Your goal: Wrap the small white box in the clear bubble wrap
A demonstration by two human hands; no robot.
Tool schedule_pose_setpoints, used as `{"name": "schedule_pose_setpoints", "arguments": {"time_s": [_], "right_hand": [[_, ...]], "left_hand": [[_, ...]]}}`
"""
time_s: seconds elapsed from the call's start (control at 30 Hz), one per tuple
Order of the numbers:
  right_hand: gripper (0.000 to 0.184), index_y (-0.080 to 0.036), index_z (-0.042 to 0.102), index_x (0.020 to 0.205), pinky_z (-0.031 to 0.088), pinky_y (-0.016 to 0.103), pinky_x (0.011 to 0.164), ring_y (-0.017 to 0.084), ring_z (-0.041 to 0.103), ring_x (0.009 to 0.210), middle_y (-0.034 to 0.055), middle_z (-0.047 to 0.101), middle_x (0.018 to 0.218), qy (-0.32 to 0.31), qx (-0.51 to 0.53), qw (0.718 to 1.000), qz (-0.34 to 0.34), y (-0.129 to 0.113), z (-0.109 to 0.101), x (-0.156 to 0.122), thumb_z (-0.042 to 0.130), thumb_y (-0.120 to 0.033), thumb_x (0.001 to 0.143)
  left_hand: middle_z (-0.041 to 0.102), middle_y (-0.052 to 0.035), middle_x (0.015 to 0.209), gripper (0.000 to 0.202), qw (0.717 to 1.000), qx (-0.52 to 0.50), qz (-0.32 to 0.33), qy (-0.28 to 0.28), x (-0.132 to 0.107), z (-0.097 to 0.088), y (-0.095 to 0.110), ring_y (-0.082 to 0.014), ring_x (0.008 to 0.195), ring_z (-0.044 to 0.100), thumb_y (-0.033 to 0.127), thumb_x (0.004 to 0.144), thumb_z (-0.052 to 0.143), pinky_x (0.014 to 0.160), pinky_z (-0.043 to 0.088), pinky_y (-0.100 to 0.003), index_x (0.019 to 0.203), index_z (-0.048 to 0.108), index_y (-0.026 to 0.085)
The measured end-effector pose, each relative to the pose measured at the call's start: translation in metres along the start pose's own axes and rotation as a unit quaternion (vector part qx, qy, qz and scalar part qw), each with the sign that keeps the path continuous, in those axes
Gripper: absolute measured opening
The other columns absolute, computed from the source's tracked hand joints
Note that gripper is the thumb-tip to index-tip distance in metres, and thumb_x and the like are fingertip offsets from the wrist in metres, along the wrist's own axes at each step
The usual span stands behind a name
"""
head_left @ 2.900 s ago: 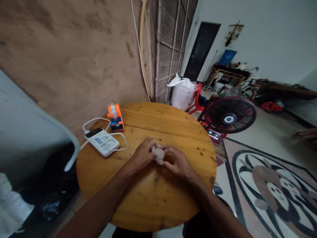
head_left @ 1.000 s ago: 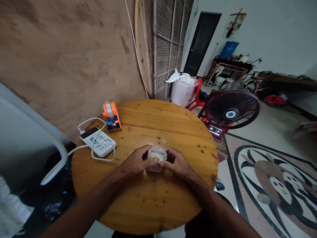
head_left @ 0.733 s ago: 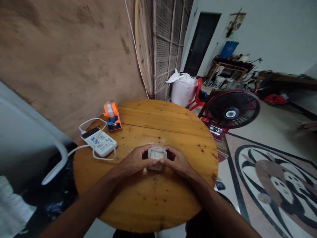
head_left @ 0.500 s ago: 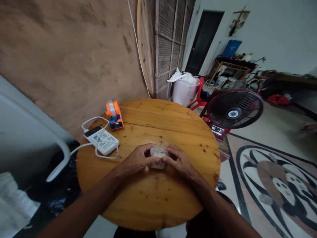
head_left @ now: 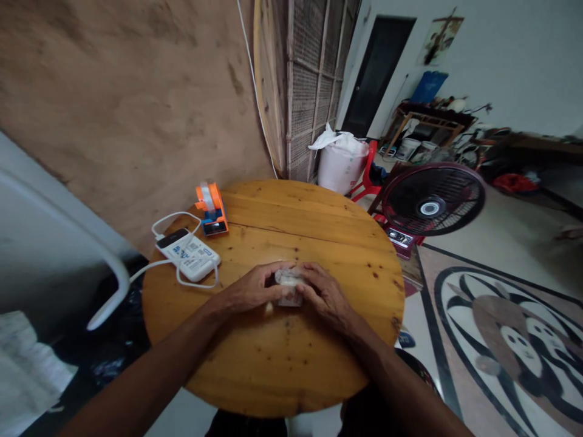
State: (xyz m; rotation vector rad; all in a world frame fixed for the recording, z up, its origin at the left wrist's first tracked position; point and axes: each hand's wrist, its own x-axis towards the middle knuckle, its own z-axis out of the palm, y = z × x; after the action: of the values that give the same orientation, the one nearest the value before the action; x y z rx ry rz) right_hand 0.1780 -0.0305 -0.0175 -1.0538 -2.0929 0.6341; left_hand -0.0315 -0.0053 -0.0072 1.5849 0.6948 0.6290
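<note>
Near the middle of the round wooden table [head_left: 291, 358], a small clear, whitish box-like item [head_left: 289, 298] sits between my two hands. Its exact kind is too blurred to make out. My left hand [head_left: 257, 287] grips its left side, thumb in front and fingers behind. From the right, my right hand [head_left: 325, 292] is closed on it too, with the fingers over the far top part and the thumb at the near side. The fingers cover much of its upper part.
A white power bank [head_left: 194, 258] with a looped white cable lies at the table's left. Behind it stands an orange and blue tape dispenser [head_left: 212, 209]. A fan [head_left: 430, 203] stands beyond the right edge, near a red chair [head_left: 368, 173] and a white sack [head_left: 341, 161].
My right hand's fingers have shifted slightly left, further over the top of the clear item. Both hands still hold it at the same place. The view has moved slightly.
</note>
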Motion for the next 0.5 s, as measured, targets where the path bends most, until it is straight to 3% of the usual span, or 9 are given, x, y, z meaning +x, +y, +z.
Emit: {"name": "schedule_pose_setpoints", "arguments": {"time_s": [0.17,0.5], "right_hand": [[0.032,-0.025,0.061,0.121,0.043,0.038,0.099,0.021,0.052,0.112,0.0078,0.056,0.119,0.007,-0.018,1.0,-0.001,-0.0015,0.0002,-0.0009,0.047,-0.032,0.093],[0.028,-0.023,0.066,0.113,0.046,0.038,0.093,0.022,0.056,0.107,0.0081,0.062,0.11,0.081,-0.019,0.997,0.005,-0.0026,-0.0025,0.0007,0.054,-0.034,0.089]], "left_hand": [[0.058,-0.0073,0.127,0.055,1.0,-0.01,0.004,-0.005,0.0016,-0.0013,-0.0019,-0.0225,0.113,0.054,0.027,0.08,0.062,0.098,0.041,-0.036,0.132,0.048,0.019],[0.062,-0.0075,0.119,0.047,1.0,-0.013,0.01,0.002,0.0039,0.0001,-0.007,-0.022,0.105,0.058,0.024,0.08,0.061,0.092,0.044,-0.034,0.126,0.054,0.016]]}}
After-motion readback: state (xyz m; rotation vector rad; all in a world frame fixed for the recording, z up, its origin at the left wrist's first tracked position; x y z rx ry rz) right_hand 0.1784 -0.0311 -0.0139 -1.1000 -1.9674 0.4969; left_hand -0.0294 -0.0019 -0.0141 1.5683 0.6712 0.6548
